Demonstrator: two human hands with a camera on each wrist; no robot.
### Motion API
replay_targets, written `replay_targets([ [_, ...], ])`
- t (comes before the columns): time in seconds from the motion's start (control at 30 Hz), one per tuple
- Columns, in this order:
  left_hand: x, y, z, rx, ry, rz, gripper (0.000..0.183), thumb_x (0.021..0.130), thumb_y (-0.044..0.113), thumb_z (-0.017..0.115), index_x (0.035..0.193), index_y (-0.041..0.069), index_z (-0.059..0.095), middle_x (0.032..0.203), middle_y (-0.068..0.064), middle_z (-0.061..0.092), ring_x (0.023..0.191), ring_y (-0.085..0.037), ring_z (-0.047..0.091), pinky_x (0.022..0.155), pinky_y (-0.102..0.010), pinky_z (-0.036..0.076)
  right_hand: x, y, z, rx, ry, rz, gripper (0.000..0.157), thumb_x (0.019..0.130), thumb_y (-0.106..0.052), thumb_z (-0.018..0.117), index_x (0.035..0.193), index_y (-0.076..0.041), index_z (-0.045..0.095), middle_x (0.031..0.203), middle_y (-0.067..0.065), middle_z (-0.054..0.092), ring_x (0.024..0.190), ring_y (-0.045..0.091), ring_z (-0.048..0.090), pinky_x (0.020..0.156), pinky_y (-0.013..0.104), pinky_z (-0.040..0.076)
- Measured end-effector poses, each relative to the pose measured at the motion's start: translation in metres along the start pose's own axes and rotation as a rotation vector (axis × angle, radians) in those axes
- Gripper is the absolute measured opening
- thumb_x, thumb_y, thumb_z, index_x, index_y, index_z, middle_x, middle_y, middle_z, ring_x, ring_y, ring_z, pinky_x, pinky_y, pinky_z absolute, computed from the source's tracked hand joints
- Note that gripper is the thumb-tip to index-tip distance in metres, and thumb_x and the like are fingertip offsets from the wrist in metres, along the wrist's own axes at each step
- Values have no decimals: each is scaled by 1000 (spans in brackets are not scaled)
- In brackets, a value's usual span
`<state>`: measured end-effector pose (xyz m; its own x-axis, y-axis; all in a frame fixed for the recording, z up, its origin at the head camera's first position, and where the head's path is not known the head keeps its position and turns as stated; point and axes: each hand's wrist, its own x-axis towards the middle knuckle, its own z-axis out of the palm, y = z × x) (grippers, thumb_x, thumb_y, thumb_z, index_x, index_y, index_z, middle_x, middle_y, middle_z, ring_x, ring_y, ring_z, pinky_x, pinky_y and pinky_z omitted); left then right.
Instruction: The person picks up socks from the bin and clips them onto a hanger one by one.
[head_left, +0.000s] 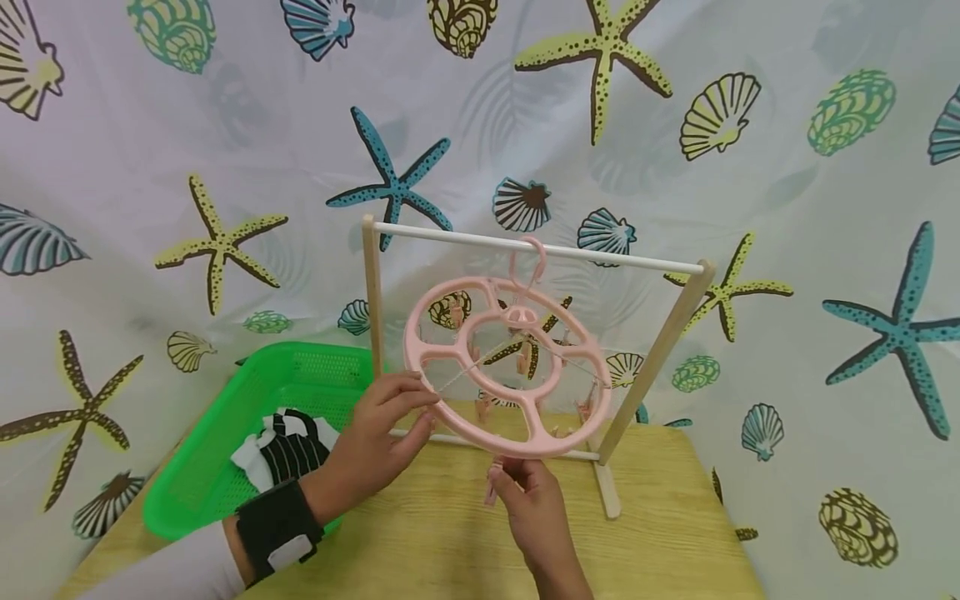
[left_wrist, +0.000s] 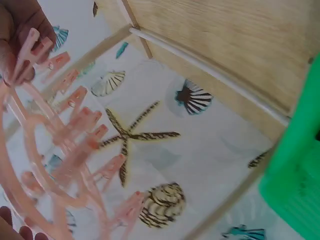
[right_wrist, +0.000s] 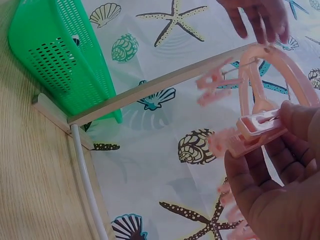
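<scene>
A round pink plastic clip hanger (head_left: 540, 446) hangs by its hook (head_left: 537, 250) from a white rod, its ring tilted. My left hand (head_left: 382, 433) is at the ring's left rim, with fingers extended and fingertips touching it. Below the front rim, my right hand (head_left: 532, 500) pinches a pink clothespin (right_wrist: 257, 125) between thumb and fingers. Several other pink clothespins (left_wrist: 107, 167) dangle from the ring. In the right wrist view, the thumb presses on the held clothespin, and the left fingers (right_wrist: 255, 22) hang down by the rim.
The rack has wooden side posts (head_left: 660, 358) and a white top rod (head_left: 615, 257), and stands on a wooden table (head_left: 420, 542). A green basket (head_left: 180, 483) to the left holds black-and-white striped clothing (head_left: 288, 450). Behind hangs a seashell-print sheet (head_left: 465, 83).
</scene>
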<state>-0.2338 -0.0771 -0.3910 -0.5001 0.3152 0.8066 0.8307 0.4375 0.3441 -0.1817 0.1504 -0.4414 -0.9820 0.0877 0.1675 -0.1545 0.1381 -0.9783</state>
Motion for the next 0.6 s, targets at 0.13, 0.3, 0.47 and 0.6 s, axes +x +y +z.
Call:
replay_targets([
  [0.13, -20, -20, -12, 41, 139, -135, 21, 88, -4, 68, 107, 4, 70, 111, -11, 59, 109, -27, 56, 87, -42, 48, 0, 1, -2, -3, -2, 19, 15, 93, -8, 68, 103, 3, 64, 95, 9, 64, 94, 20, 58, 81, 35, 45],
  [0.3, -39, -55, -26, -125, 169, -605, 25, 102, 9, 52, 125, -1, 58, 126, -17, 53, 118, -33, 50, 92, -45, 42, 0, 0, -4, 19, 6, 20, 17, 93, -5, 67, 105, 5, 62, 95, 10, 63, 93, 20, 59, 79, 32, 47],
  [0.47, -42, -96, -46, -288, 36, -1055, 51, 107, 27, 40, 148, -3, 33, 146, -27, 33, 133, -42, 34, 104, -53, 34, 0, 0, -6, 38, 9, 26, 17, 94, -6, 67, 105, 6, 62, 96, 8, 63, 95, 19, 58, 81, 34, 45],
  [0.6, -46, -129, -61, -292, -222, -1201, 65, 107, 31, 35, 151, -12, 16, 151, -37, 18, 137, -53, 24, 108, -60, 28, -1, -1, -8, 39, 2, 20, 17, 94, -7, 67, 106, 5, 63, 96, 9, 63, 95, 20, 57, 82, 36, 43],
])
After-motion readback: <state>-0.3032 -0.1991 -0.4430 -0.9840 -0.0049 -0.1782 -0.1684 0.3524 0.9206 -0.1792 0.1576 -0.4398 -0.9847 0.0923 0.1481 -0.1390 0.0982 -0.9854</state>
